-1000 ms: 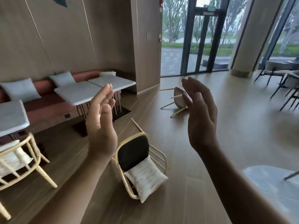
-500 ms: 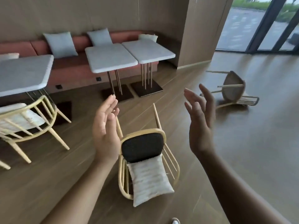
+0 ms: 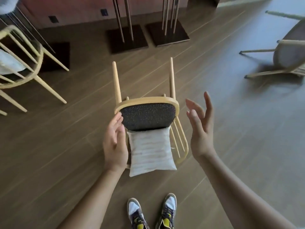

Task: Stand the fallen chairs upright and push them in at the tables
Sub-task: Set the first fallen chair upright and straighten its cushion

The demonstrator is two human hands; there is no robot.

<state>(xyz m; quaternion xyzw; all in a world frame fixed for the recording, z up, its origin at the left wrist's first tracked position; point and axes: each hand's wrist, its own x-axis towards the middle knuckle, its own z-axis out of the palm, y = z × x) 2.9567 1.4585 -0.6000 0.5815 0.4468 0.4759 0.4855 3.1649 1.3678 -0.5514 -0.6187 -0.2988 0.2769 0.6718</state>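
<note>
Fallen chair (image 3: 146,119) now mid-frame below both hands, left hand (image 3: 115,146) and right hand (image 3: 200,129) lower than before, fingers spread (empty), second toppled chair (image 3: 287,53) shifted to upper right

Seen lying on its back on the floor (image 3: 66,162), centre frame: a toppled chair (image 3: 146,116), legs pointing toward two table bases (image 3: 127,37) behind it, a cushion (image 3: 151,152) resting against its seat. Flanked by open hands, left hand (image 3: 115,146) beside the seat edge, right hand (image 3: 200,129) apart. Far right, a second fallen chair (image 3: 287,53); far left, an upright chair (image 3: 19,63); nearest the camera, two shoes (image 3: 137,214).
</note>
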